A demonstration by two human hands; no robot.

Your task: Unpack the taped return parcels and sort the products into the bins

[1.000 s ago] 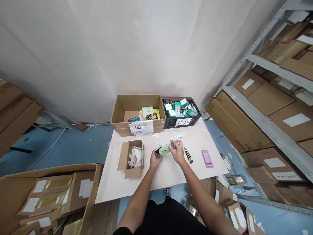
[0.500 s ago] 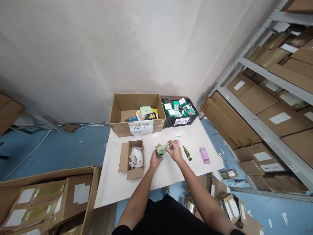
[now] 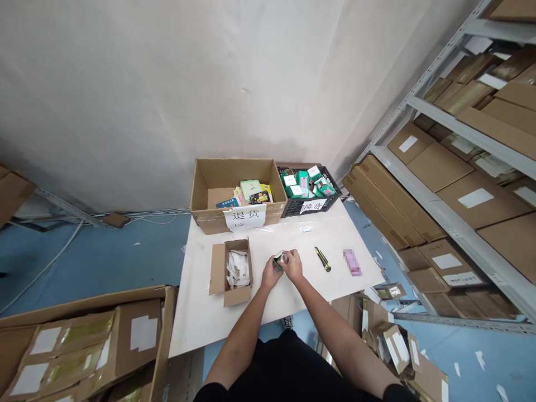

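Over the middle of the table, my left hand (image 3: 272, 273) is wrapped round a small green box (image 3: 277, 263) with its open end up. The fingers of my right hand (image 3: 293, 266) are closed at the box's mouth, on the clear end of a light green cylindrical item (image 3: 285, 258). Most of that item is hidden by the box and my fingers. To the right of my hands lies a black and yellow box cutter (image 3: 322, 259). An open carton (image 3: 218, 268) holding white crumpled packing stands on the left.
At the table's back are a large cardboard box (image 3: 199, 202) with booklets and small boxes, and a black crate (image 3: 290, 211) with green-white boxes. A blurred pink item (image 3: 352, 262) lies on the right. Shelves (image 3: 464, 220) of cartons rise at right; a big carton (image 3: 167, 312) stands front left.
The light green item, mostly visible before, has gone down into the green box. My right hand has moved down and closer to my left. The view has shifted slightly.
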